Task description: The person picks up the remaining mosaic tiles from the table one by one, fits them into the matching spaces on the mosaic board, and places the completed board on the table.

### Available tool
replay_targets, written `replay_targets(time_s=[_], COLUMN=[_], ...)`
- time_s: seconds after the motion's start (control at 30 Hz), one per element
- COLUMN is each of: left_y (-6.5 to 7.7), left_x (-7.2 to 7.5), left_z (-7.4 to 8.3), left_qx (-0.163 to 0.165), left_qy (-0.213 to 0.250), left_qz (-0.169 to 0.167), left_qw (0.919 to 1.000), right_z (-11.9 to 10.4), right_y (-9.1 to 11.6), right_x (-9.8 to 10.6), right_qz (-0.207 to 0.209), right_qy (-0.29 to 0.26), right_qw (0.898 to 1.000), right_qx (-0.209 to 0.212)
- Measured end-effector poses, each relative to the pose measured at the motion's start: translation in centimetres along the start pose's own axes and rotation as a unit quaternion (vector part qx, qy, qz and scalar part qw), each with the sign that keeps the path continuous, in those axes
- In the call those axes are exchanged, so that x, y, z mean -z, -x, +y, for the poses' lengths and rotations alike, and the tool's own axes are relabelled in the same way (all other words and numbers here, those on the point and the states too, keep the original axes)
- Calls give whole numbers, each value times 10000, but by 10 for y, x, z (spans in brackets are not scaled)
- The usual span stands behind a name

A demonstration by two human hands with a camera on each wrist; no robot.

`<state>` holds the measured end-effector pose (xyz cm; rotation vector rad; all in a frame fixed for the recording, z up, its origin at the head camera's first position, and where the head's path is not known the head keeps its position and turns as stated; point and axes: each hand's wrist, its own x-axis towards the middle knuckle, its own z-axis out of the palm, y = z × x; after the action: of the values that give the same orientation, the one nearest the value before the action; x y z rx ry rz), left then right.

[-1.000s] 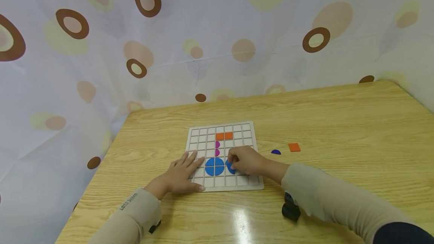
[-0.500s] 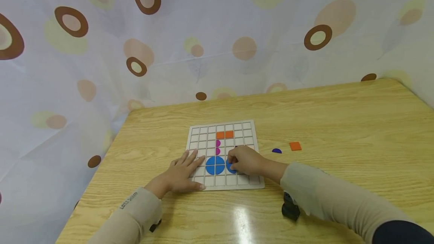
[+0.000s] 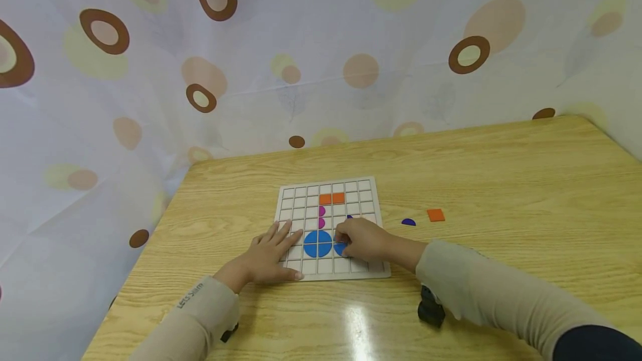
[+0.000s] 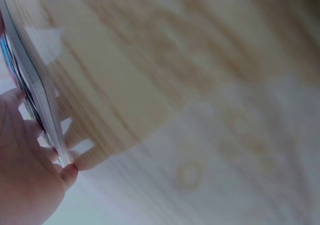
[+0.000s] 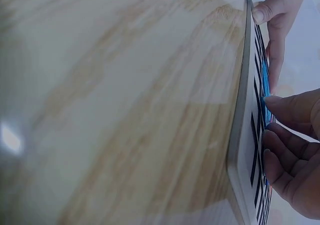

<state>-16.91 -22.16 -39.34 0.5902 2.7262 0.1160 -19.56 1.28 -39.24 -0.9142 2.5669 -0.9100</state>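
A pale board with a grid of square cells (image 3: pixel 325 267) lies on the wooden table. My left hand (image 3: pixel 269 256) rests on its left side with spread fingers, the thumb at the front edge. My right hand (image 3: pixel 365 237) bends over the board's right half, thumb and fingertips pinching a curved blue piece (image 3: pixel 340 248) at the grid; the hand hides part of it. Left of that sits a blue disc of quarter pieces (image 3: pixel 318 244). Orange squares (image 3: pixel 332 199) and magenta half-rounds (image 3: pixel 321 217) fill cells farther up. A dark purple piece (image 3: pixel 349 216) shows just behind the right hand.
Right of the board, a purple half-round (image 3: pixel 408 222) and an orange square (image 3: pixel 436 215) lie loose on the table (image 3: pixel 501 194). A patterned white cloth (image 3: pixel 321 99) hangs behind and at the left. A black wrist device (image 3: pixel 430 306) hangs under the right sleeve.
The curved blue piece under my right hand has turned slightly and lies lower on the grid, and the purple piece behind the hand has come into view. My left hand stays put.
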Motion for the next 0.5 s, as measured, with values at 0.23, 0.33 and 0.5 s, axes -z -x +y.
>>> replay_targets(time_s=[0.23,0.33,0.5], left_y=[-1,-1,-1], left_x=[-1,-2,-2], left_z=[-1,-1,-2], left_qx=[11,25,-2], left_qy=[9,0,28], left_qz=[7,-6,20], left_qw=[10000,10000,10000], right_z=[0,1,0], right_y=[0,0,0], right_x=[-1,-1,-1], right_qz=[52,67,61], right_qy=[26,28,82], right_qw=[9999,9999,9999], right_qx=[88,107,91])
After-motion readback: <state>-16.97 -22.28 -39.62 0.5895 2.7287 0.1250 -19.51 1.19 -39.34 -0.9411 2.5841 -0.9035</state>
